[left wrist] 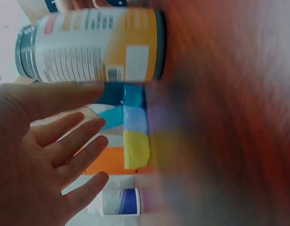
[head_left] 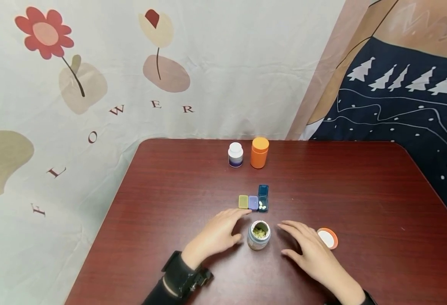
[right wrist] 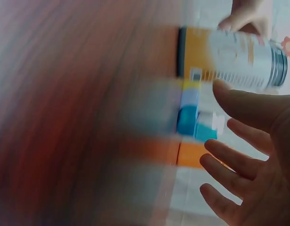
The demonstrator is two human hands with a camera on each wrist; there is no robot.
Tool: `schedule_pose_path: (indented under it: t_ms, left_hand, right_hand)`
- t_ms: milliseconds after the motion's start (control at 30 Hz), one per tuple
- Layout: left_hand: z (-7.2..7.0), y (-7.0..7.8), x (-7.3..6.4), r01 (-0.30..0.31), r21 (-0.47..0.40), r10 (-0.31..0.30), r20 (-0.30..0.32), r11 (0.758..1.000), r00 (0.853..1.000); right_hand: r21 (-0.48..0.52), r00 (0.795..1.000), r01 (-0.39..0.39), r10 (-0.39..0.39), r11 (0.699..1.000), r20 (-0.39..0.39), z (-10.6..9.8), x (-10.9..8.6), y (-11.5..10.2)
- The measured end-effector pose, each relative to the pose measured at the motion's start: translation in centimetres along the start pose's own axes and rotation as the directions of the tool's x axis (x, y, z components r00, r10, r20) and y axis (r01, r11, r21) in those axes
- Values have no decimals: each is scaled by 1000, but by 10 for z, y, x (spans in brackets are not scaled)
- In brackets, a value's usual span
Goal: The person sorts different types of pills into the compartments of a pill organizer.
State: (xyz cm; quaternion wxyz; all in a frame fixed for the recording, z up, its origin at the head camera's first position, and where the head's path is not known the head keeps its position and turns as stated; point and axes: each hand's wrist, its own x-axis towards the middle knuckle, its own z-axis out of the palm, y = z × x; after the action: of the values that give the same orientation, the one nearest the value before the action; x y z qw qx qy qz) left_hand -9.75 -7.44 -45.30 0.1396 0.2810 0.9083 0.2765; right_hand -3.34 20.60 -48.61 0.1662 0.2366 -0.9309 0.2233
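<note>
An uncapped pill bottle [head_left: 258, 242] stands upright between my hands, with yellow-green tablets visible inside its mouth. To its left is my left hand [head_left: 217, 232], fingers extended and apart from it in the head view. My right hand [head_left: 310, 252] hovers on the other side, fingers spread and holding nothing. The bottle's label [left wrist: 93, 44] is white and orange in the left wrist view. Just beyond it lies a small pill organizer [head_left: 253, 202] with yellow, lilac and dark teal compartments. The teal lid [head_left: 263, 190] is raised, and a few pale tablets [head_left: 262, 206] lie in that compartment.
An orange-rimmed cap [head_left: 328, 238] lies with its white inside up, beside my right hand. Toward the table's back edge stand a white and blue bottle [head_left: 235, 155] and an orange bottle [head_left: 259, 153]. Printed cloth [head_left: 227, 63] hangs behind the brown table [head_left: 177, 182].
</note>
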Motion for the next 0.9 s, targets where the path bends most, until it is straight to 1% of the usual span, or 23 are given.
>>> schedule_pose_path:
  t_ms: [100, 133, 167, 233, 333, 367, 400, 467, 567, 733, 900]
  left_hand:
    - [3, 2, -4, -29, -70, 30, 8, 997, 1000]
    - [9, -2, -5, -57, -73, 57, -4, 996, 998]
    - [10, -2, -5, -69, -93, 69, -10, 993, 998]
    - [14, -2, -6, -79, -133, 77, -19, 988, 997]
    - [20, -1, -4, -63, -199, 61, -17, 978, 998]
    - [18, 4, -4, -35, -231, 35, -4, 972, 999]
    - [20, 4, -3, -24, -243, 25, 0, 970, 1000]
    - [23, 5, 0, -6, -256, 8, 6, 967, 1000]
    - [25, 6, 2, -2, -264, 2, 2, 964, 1000]
    - [28, 7, 3, -17, -285, 13, -16, 958, 1000]
    - [31, 4, 5, -22, -295, 15, -26, 955, 1000]
  right_hand:
    - [-37, 1000, -6, 6, 999, -2, -6, -7, 13]
    - [-51, 1000, -13, 13, 999, 0, -8, -9, 17]
    - [-63, 1000, -20, 20, 998, 2, -10, -11, 22]
    - [-84, 999, -34, 35, 996, 6, -15, -16, 29]
    - [-110, 999, -48, 50, 993, 14, -21, -23, 41]
    - [-111, 999, -51, 53, 993, 15, -22, -25, 45]
    - [-113, 998, -56, 58, 992, 17, -24, -28, 48]
    - [-116, 997, -64, 67, 991, 22, -27, -32, 55]
    - [-128, 996, -79, 82, 989, 23, -29, -38, 63]
    - [-144, 996, -89, 92, 986, 14, -30, -44, 69]
    - [-155, 995, -94, 98, 983, 17, -30, -45, 70]
